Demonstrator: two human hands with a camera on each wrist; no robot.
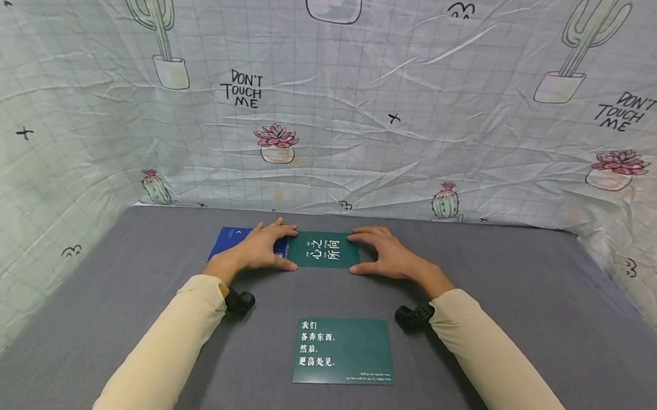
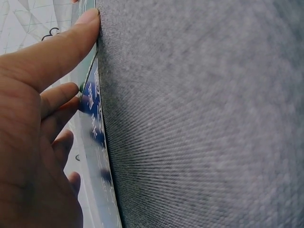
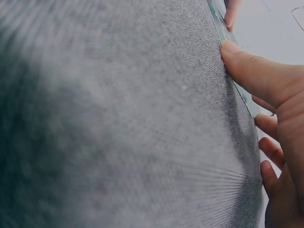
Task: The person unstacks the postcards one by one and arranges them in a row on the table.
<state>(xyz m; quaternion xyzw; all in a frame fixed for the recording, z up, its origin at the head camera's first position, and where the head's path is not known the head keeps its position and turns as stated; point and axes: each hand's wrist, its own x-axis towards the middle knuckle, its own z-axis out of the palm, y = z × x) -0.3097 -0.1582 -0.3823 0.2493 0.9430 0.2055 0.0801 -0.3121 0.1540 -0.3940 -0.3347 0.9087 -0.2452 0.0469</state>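
Observation:
A dark green postcard [image 1: 324, 249] with large white characters lies near the back of the table. My left hand [image 1: 256, 247] holds its left end, thumb at the near edge and fingers toward the far edge. At its right end, my right hand [image 1: 389, 257] grips in the same way. Under and beside the left hand is a blue card [image 1: 227, 240], partly covered; the green card's left end meets or slightly overlaps it. In the left wrist view the green card's edge looks a little raised by the blue card [image 2: 93, 107].
Nearer to me, a second dark green postcard [image 1: 344, 352] with white writing lies flat between the forearms. Grey cloth [image 1: 116, 316] covers the table. Behind it hangs a pale curtain [image 1: 345, 154] printed with cacti, and it also runs along both sides.

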